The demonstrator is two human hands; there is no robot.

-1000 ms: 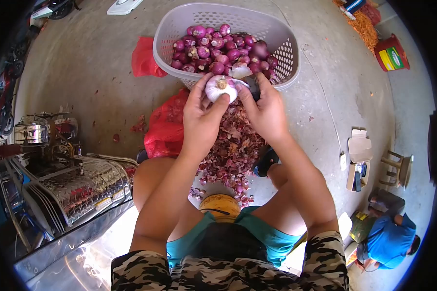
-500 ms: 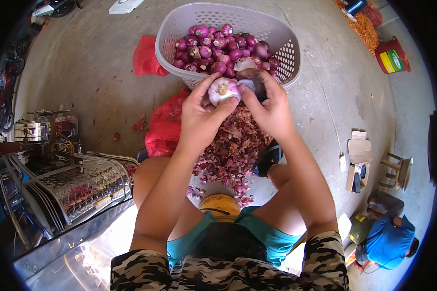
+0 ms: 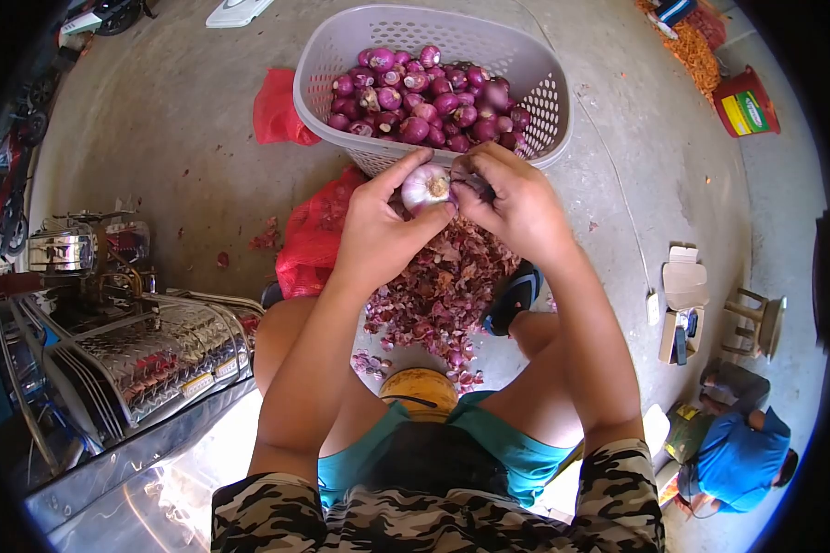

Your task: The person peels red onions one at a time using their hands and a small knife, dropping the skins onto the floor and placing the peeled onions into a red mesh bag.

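Observation:
My left hand point(image 3: 383, 217) is closed around a pale purple-and-white onion point(image 3: 426, 188), its tan root end facing up and to the right. Beside it, my right hand point(image 3: 516, 198) has its fingers bent in a pinch against the onion's right side. A dark, thin piece that looks like onion skin point(image 3: 475, 182) shows between those fingers, partly hidden in shadow. Just beyond both hands stands a grey perforated basket point(image 3: 341, 138) with many purple onions point(image 3: 415, 97) in it. Below my hands lies a heap of dry reddish onion skins point(image 3: 438, 286) on the floor.
Red mesh sacking point(image 3: 309, 244) lies left of the skins, and a red piece of cloth or netting point(image 3: 281, 109) is beside the basket. A shiny metal vehicle body point(image 3: 148, 350) stands at left. At right are an open cardboard box point(image 3: 682, 323), a wooden stool point(image 3: 754, 323) and a person in blue point(image 3: 738, 461).
The onion has turned, its root end now further right. My right hand has curled inward, and the pale peel seen above and between the hands no longer shows.

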